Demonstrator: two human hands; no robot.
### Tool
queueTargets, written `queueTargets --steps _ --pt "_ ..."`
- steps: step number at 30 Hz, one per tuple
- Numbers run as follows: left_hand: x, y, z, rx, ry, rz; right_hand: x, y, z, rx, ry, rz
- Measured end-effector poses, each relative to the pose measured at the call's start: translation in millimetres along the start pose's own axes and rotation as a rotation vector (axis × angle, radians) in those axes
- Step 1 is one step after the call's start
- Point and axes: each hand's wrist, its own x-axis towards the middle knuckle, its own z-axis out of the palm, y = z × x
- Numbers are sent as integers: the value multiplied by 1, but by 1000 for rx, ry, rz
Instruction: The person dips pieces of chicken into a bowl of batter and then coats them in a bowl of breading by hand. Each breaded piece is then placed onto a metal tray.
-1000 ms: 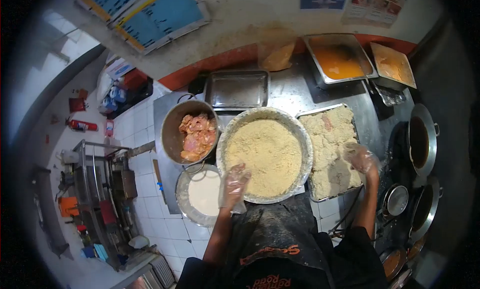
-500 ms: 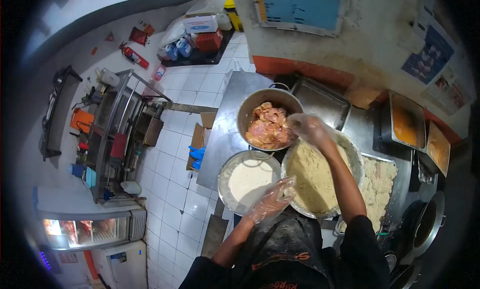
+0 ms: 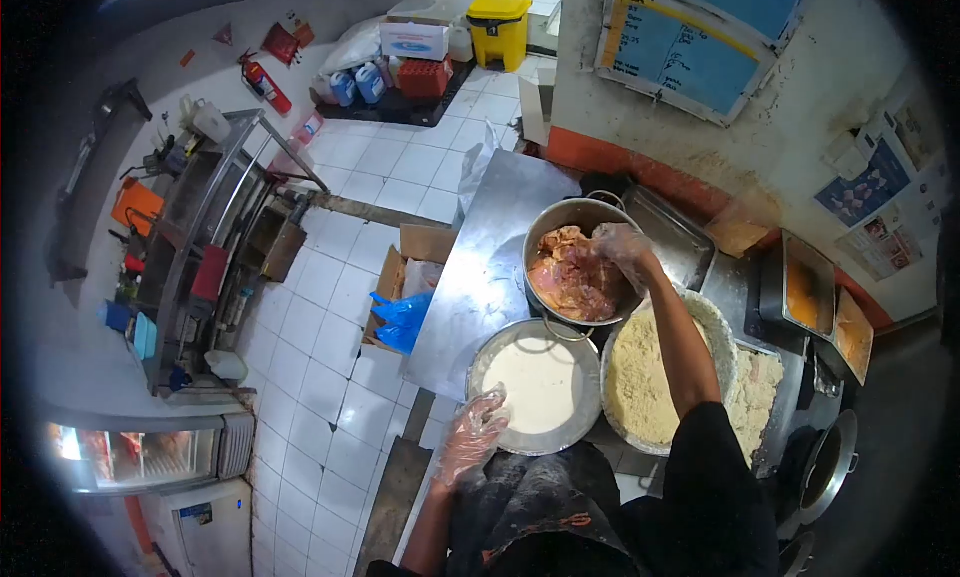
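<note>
My right hand [image 3: 625,252], in a clear plastic glove, reaches over the right rim of a deep metal pot [image 3: 533,289]. Its fingers curl down against the marinated raw meat [image 3: 573,277] inside; their tips are partly hidden. My left hand [image 3: 474,435], also gloved, is at the left rim of a metal bowl of white batter [image 3: 540,387], fingers loosely bent and apart over the edge. Beside that bowl, under my right forearm, stands a wide bowl of pale yellow breading flour [image 3: 645,377].
A tray of breaded pieces [image 3: 757,397] lies right of the flour. Behind it sit a metal tray [image 3: 675,237] and a deep pan with orange contents [image 3: 803,287]. A cardboard box with blue bags [image 3: 400,322] stands left of the steel table [image 3: 480,267]. At right is a large pan [image 3: 828,467].
My left hand has moved from the batter bowl's right side to its left rim. My right hand has gone further into the pot. The view has shifted.
</note>
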Motion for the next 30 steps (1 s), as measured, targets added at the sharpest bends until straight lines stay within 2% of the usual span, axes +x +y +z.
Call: queueTargets --steps 1,2,3,4,5,6,7,8,9,10,11,13,14,16,18,20,24,26,27,29,30 --pt "4 -8 -9 44 -37 9 5 10 -10 -76 0 -82" --pt "10 -9 -14 39 -51 12 -9 -10 -12 -152 -1 -160" --pt "16 -9 -17 73 -86 -19 -38 -20 -4 425 76 -6" --pt "22 -7 -19 107 -123 -51 -68 -48 0 426 94 0" --pt "30 -2 -19 104 -141 -52 -91 -71 3 608 56 41" --pt "40 7 -19 -221 -187 -140 -108 -84 8 790 14 80" --pt "51 15 -18 -545 -225 -233 -122 -91 15 793 26 85" --pt "61 16 -16 -544 -234 -242 -135 -94 25 800 14 94" --pt "74 16 -12 -716 -297 -269 -146 -94 35 808 2 100" --pt "86 18 -7 -890 -358 -297 -156 -92 46 770 22 10" --pt "95 24 -1 -889 -362 -305 -168 -97 60 800 -2 -2" --pt "110 38 9 -375 -357 -130 -183 -97 79 769 -65 31" --pt "112 41 12 -372 -361 -138 -189 -92 86 709 -101 76" --pt "113 50 16 -236 -274 -81 -196 -77 110 717 -79 36" --pt "108 61 16 -130 -235 -13 -199 -63 129 405 54 -82" --pt "104 50 11 59 -166 127 -205 -49 144 465 48 -84" --pt "101 24 5 127 -254 108 -222 -58 157 431 99 -44" --pt "107 1 -3 719 -248 830 -223 -51 162 529 113 -122" --pt "106 0 -2 721 -253 836 -221 -46 163 532 119 -126" --pt "99 34 8 156 -290 182 -218 -40 162 192 184 -96" --pt "97 40 11 158 -300 185 -219 -41 161 195 194 -96"
